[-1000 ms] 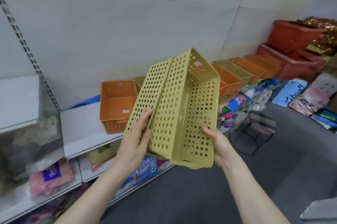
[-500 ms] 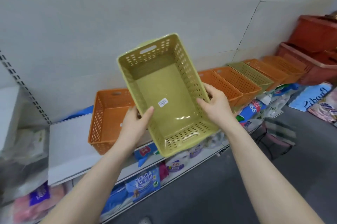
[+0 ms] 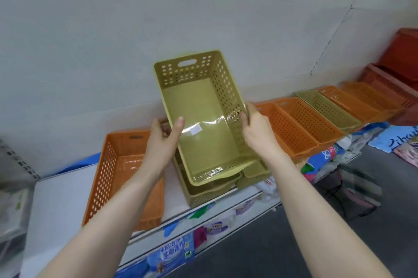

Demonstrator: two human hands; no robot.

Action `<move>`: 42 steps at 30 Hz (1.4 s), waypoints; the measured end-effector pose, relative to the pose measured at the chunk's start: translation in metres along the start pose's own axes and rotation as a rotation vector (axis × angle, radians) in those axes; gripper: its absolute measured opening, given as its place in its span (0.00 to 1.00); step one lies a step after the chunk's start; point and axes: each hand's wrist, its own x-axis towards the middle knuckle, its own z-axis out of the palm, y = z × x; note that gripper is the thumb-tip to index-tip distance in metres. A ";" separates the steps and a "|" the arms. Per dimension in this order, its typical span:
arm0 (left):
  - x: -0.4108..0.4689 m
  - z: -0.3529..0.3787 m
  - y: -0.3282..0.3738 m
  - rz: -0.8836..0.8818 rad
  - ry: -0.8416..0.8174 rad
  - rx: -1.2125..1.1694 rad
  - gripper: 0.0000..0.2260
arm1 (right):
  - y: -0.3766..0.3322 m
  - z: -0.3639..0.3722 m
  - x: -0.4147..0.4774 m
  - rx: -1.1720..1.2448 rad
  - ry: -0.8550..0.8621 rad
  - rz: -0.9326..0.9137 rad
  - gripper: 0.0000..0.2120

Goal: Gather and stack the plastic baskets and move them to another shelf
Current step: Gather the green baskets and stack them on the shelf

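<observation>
Against a grey panelled wall, a white shelf [image 3: 58, 205] carries orange baskets. At twelve o'clock, a green perforated plastic basket [image 3: 203, 119] is gripped on both long rims by the left hand [image 3: 164, 139] and right hand [image 3: 256, 129], fingers closed; light, stiff, probably slippery, it is best held there.

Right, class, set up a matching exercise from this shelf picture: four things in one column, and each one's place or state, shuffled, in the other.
Things
1. green basket
2. orange basket
3. second green basket
4. red crates

Places
A. far right end
B. on the shelf, under the held one
C. held in both hands
D. left of the hands, empty

Pairs: 1-C, 2-D, 3-B, 4-A
</observation>
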 end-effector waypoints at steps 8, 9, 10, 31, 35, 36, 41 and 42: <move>0.006 0.020 -0.060 -0.253 0.041 0.217 0.20 | 0.052 0.046 0.035 -0.195 -0.474 0.108 0.15; 0.002 0.024 -0.063 -0.261 0.061 0.247 0.19 | 0.057 0.051 0.037 -0.198 -0.478 0.112 0.14; -0.002 0.028 -0.062 -0.274 0.084 0.259 0.21 | 0.060 0.055 0.040 -0.204 -0.467 0.109 0.13; -0.018 0.070 -0.073 -0.379 0.217 0.091 0.20 | 0.087 0.086 0.039 -0.148 -0.533 -0.083 0.31; -0.014 0.068 -0.081 -0.333 0.217 0.288 0.19 | 0.123 0.064 0.062 -0.284 -0.292 0.015 0.23; -0.013 0.068 -0.082 -0.318 0.220 0.328 0.18 | 0.137 0.056 0.070 -0.405 -0.271 0.073 0.24; -0.011 0.067 -0.085 -0.261 0.301 0.457 0.20 | 0.187 0.047 0.077 -0.597 -0.367 0.217 0.24; -0.012 0.066 -0.084 -0.253 0.311 0.487 0.22 | 0.192 0.050 0.074 -0.610 -0.338 0.189 0.24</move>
